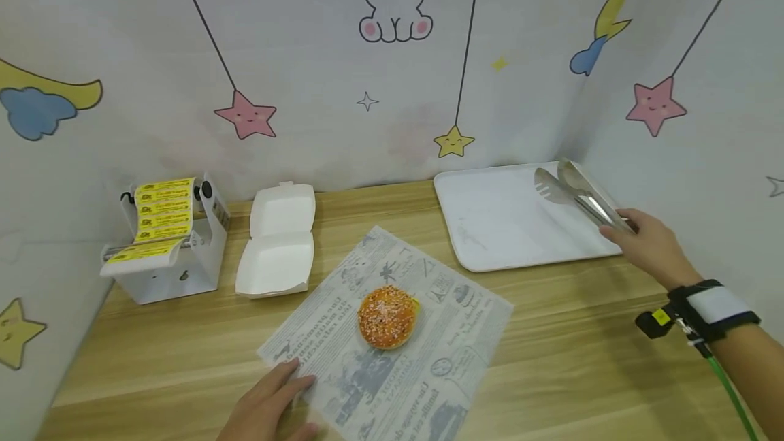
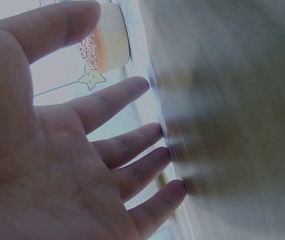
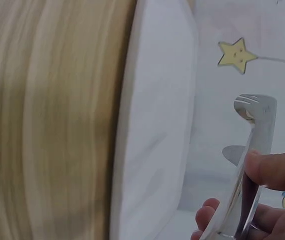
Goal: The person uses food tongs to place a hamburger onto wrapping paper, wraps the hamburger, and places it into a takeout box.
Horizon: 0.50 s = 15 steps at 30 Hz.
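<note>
My right hand (image 1: 652, 247) grips metal serving tongs (image 1: 591, 199) by the handle end, over the white tray (image 1: 490, 223) at the back right. In the right wrist view the thumb presses one arm of the tongs (image 3: 247, 185), and their ends stand apart with nothing between them. A seeded burger bun (image 1: 387, 317), with a bit of yellow at its right side, sits on a sheet of printed paper (image 1: 453, 332). My left hand (image 1: 269, 403) is at the paper's lower left edge. Its fingers are spread and straight, fingertips touching down, in the left wrist view.
An open white clamshell box (image 1: 275, 264) stands behind the paper's left side. Farther left is a label dispenser (image 1: 171, 271) with a roll of yellow labels (image 1: 164, 206). Patterned wall sheets (image 1: 331, 141) rise behind and beside the wooden table (image 1: 563, 346).
</note>
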{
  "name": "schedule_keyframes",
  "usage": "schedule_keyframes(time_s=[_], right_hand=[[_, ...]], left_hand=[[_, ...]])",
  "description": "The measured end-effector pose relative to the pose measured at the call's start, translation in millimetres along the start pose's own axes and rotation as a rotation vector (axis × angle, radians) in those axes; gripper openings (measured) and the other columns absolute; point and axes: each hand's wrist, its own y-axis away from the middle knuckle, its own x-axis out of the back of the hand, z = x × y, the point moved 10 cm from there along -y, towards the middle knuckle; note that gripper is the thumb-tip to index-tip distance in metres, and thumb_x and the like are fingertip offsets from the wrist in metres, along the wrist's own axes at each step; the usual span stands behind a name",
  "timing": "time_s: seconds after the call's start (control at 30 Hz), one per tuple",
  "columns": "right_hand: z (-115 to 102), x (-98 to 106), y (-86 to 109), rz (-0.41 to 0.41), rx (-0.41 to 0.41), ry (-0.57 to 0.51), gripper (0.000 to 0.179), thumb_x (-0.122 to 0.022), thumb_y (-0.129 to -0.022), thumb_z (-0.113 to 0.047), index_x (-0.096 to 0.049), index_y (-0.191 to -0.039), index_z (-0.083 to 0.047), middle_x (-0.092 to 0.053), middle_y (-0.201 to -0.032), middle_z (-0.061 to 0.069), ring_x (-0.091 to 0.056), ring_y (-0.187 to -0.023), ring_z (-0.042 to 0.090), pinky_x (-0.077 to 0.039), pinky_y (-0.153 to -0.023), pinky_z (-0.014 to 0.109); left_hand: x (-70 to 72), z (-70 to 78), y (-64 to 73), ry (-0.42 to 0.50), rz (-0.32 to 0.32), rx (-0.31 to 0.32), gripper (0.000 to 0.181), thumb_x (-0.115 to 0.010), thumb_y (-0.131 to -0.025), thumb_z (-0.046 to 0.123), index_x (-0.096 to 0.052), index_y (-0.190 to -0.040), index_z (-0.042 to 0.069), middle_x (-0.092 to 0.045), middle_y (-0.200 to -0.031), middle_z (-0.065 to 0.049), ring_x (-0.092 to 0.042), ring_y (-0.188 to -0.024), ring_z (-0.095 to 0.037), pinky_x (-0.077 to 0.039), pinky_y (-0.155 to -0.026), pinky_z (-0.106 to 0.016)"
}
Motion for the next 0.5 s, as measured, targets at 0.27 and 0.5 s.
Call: schedule_keyframes(time_s=[0.27, 0.5], right_hand=[[56, -8, 7.5, 0.076, -0.018, 0.071, 0.063, -0.058, -0.103, -0.03, -0.043, -0.13, 0.025, -0.053, -0.114, 0.046, -0.057, -0.096, 0.056, -0.049, -0.075, 0.062], [77, -23, 13.7, 0.061, -0.047, 0.056, 0.063, -0.056, -0.104, -0.033, -0.043, -0.128, 0.023, -0.049, -0.12, 0.048, -0.053, -0.101, 0.06, -0.047, -0.077, 0.065]], left_hand=[[0.2, -2.9, 0.6, 0.001, -0.002, 0.022, 0.072, -0.075, -0.08, 0.065, -0.065, -0.133, 0.018, -0.046, -0.152, -0.017, -0.043, -0.138, -0.045, -0.038, -0.106, -0.068], [-0.6, 1.3, 0.0, -0.002, 0.007, 0.015, 0.071, -0.075, -0.08, 0.065, -0.065, -0.133, 0.018, -0.046, -0.152, -0.017, -0.043, -0.138, -0.045, -0.038, -0.106, -0.067]])
